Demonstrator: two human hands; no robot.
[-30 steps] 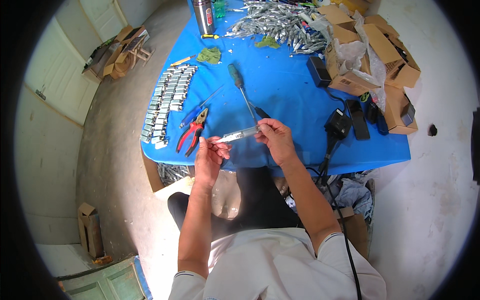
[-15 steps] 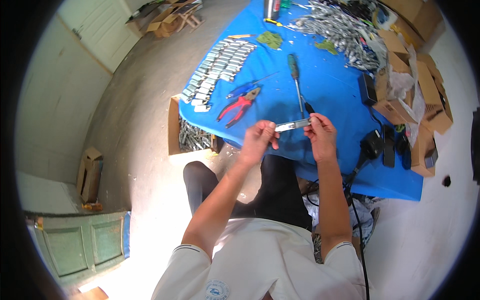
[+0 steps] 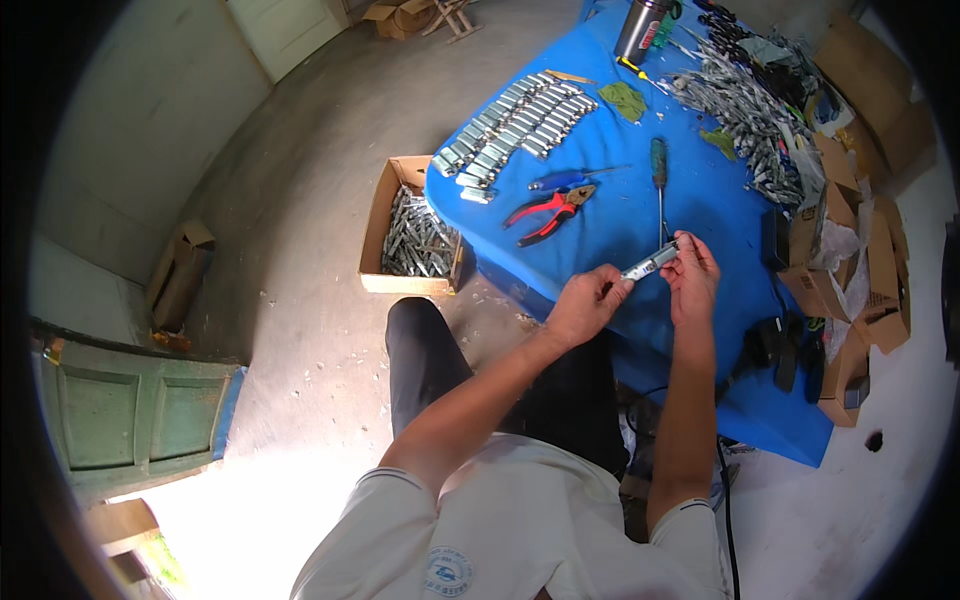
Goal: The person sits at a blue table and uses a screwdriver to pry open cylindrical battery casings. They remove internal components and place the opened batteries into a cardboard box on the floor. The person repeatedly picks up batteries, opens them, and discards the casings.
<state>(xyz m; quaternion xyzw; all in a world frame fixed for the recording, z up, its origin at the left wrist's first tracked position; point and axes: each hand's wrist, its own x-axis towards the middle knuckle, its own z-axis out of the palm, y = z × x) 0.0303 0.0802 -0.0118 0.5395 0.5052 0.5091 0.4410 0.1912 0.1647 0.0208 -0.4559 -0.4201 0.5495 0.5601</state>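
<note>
My left hand [image 3: 588,303] pinches the near left end of a slim silver metal piece [image 3: 650,263]. At its other end, the fingers of my right hand [image 3: 692,278] are closed on the same piece. It is tilted, right end higher in the picture, over the near edge of the blue-covered table [image 3: 620,235]. Just beyond it lies a screwdriver with a green handle [image 3: 659,165]. Red-handled pliers [image 3: 553,213] and a blue-handled screwdriver [image 3: 560,181] rest to the left. Farther left, silver metal pieces [image 3: 515,125] are laid out in rows.
A cardboard box [image 3: 405,285] holding many metal pieces stands on the floor left of the table. A heap of metal parts [image 3: 745,125], a dark tumbler [image 3: 640,30] and a green cloth [image 3: 624,101] are at the back. Open cartons [image 3: 815,285] line the right; a black cable [image 3: 727,500] hangs there.
The view has swung, so the table sits farther right. Both hands keep hold of the metal piece, which has gone from nearly level to a steeper tilt.
</note>
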